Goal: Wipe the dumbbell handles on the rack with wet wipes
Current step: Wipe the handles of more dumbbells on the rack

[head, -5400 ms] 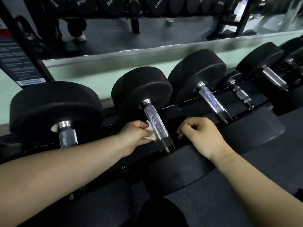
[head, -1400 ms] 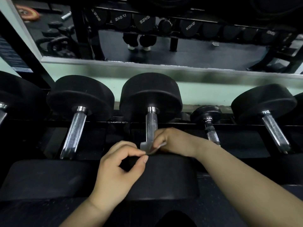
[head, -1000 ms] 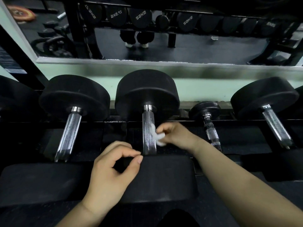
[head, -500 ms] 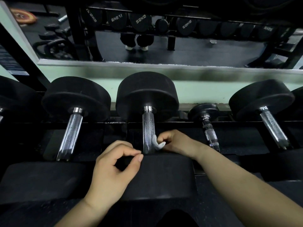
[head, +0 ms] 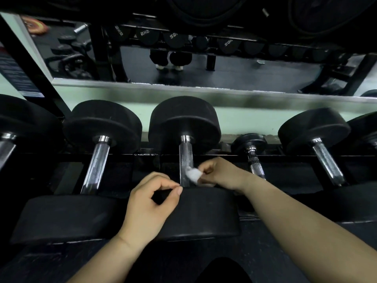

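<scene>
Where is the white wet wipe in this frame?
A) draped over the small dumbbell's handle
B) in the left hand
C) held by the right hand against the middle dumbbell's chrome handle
C: the right hand pinches the crumpled white wet wipe against the middle black dumbbell's chrome handle.

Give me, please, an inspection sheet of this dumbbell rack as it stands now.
Surface: black rack, dumbbells lying side by side.
Job's things: white wipe against the right side of the middle handle, low down.
Clutter: nothing seen.
Hands: right hand pinches the wipe; left hand curled, holding nothing, over the near weight.
Cables: nothing seen.
Surroundings: mirror behind, pale green wall below it.
</scene>
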